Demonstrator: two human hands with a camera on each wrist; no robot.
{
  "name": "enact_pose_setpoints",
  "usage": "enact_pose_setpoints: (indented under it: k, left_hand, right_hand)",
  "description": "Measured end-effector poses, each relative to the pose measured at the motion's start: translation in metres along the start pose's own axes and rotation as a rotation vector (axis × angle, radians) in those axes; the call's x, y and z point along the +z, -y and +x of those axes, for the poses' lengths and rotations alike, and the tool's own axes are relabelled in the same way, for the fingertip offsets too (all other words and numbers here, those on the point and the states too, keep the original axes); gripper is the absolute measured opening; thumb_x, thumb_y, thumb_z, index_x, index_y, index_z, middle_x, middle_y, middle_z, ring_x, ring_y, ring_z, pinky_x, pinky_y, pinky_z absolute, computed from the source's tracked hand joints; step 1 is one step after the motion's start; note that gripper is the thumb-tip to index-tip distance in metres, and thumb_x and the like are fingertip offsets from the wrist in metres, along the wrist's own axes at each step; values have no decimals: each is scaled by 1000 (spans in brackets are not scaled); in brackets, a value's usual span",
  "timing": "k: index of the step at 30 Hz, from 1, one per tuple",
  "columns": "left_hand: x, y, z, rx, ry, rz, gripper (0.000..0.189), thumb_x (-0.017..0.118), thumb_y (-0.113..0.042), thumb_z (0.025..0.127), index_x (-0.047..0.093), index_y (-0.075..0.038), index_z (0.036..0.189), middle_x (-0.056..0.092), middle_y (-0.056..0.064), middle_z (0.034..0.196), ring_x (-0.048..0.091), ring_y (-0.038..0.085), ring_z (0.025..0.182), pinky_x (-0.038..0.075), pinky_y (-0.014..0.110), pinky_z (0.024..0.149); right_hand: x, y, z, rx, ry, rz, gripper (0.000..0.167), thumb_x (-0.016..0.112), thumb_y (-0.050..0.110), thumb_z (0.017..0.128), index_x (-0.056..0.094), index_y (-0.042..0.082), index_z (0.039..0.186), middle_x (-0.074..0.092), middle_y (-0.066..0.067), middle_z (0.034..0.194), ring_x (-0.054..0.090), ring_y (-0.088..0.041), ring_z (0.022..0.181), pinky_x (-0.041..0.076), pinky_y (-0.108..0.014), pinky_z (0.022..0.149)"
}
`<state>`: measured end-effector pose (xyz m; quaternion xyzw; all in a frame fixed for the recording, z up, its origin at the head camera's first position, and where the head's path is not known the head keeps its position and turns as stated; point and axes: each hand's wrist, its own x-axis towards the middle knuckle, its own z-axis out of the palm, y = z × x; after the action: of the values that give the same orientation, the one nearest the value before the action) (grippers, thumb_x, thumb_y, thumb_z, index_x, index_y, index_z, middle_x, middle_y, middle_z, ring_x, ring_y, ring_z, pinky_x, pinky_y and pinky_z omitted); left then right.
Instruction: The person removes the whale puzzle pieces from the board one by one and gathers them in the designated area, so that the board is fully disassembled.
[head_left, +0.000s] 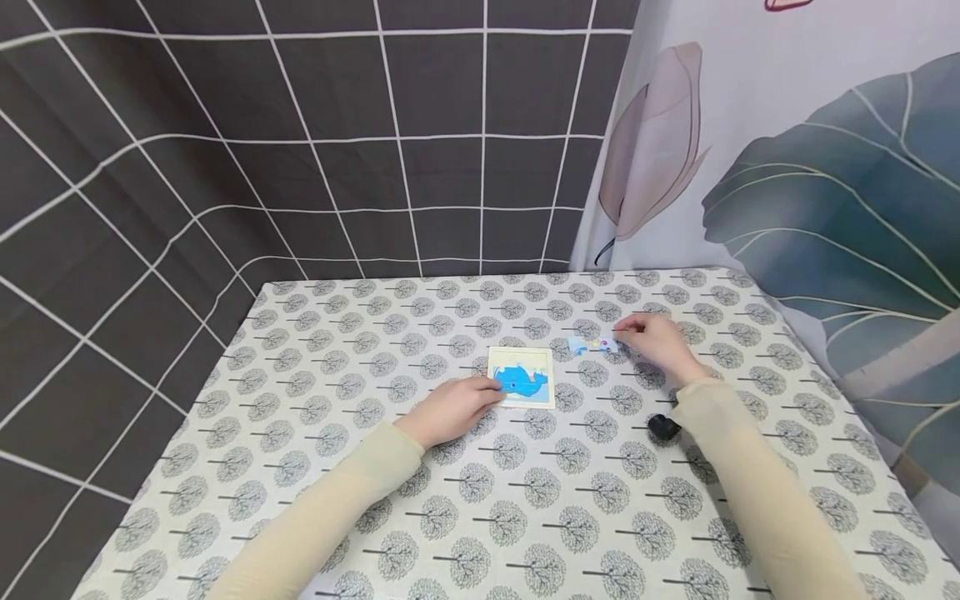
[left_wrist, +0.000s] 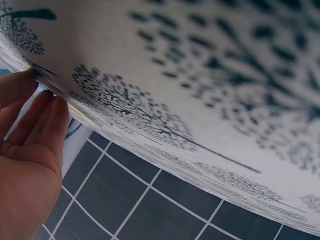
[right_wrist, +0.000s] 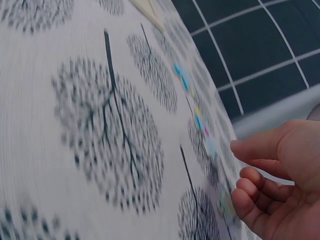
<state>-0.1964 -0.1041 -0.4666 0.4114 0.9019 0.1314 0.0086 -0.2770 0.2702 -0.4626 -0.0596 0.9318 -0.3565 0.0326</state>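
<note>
Whale board [head_left: 551, 380] seemingly part-filled, loose pieces [head_left: 584, 344] yet to place.
Head: left hand [head_left: 459, 407] touches the board's corner; pieces lie rightward, beside right hand [head_left: 657, 340]. Left wrist: grip on the edge, fingertips slightly apart. Right wrist: grip apart, visibly holding nothing.

centre: square cream-rimmed puzzle board [head_left: 525, 350], bright blue whale [head_left: 521, 381] | right of centre: small flat puzzle pieces [head_left: 592, 343], pale blue with yellow and magenta spots | lower half: white tablecloth [head_left: 532, 529], grey round-crowned trees [head_left: 505, 523] | upper left: charcoal cloth backdrop [head_left: 322, 167], white grid | upper right: white fabric curtain [head_left: 757, 83], teal leaf [head_left: 847, 192], mauve bud [head_left: 663, 142] | bottom: plain cream sleeves [head_left: 322, 508]
</note>
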Motion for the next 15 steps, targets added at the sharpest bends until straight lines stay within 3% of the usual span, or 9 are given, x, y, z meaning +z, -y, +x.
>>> enact_pose_setpoints:
  k: [9, 15]
  left_hand:
    - [0, 0, 0, 6, -12, -13, 27, 65, -13, 99, 70, -8, 125, 68, 6, 127, 64, 22, 118, 48, 34, 107]
    - [-1, 1, 0, 12, -6, -21, 28, 65, -13, 98, 70, -9, 125, 67, 6, 130, 63, 22, 121, 47, 35, 109]
  right_hand:
    - [24, 35, 11, -93, 54, -4, 31, 66, 22, 98, 70, 0, 119, 70, -18, 113, 64, -31, 99, 53, -47, 91]
    - [45, 66, 13, -165, 141, 18, 33, 66, 20, 97, 68, 0, 123, 71, -14, 109, 65, -27, 96, 54, -46, 90]
